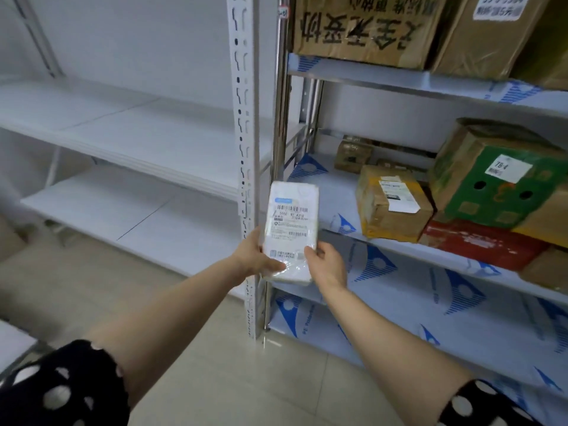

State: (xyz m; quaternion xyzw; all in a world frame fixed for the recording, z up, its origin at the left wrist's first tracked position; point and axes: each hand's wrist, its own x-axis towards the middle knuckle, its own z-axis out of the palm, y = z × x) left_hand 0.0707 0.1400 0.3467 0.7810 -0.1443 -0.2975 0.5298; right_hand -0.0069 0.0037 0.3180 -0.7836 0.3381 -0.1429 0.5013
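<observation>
A flat white parcel (290, 232) with a barcode label is held upright in front of the shelving, gripped at its lower end by both hands. The left hand (258, 256) is curled round the lower left edge, with the thumb laid across the front; the right hand (327, 264) is pinched on the lower right corner. Black sleeves with white dots (61, 388) are seen at the bottom edge. A perforated white upright (244, 124) stands just behind the parcel. To its left, white shelves (147, 139) are seen; to its right, a brown taped box (393, 207), a green carton (498, 182) and a red box (479, 244) are set on a film-covered shelf (338, 192). Large cardboard boxes (362, 29) are stored above.
</observation>
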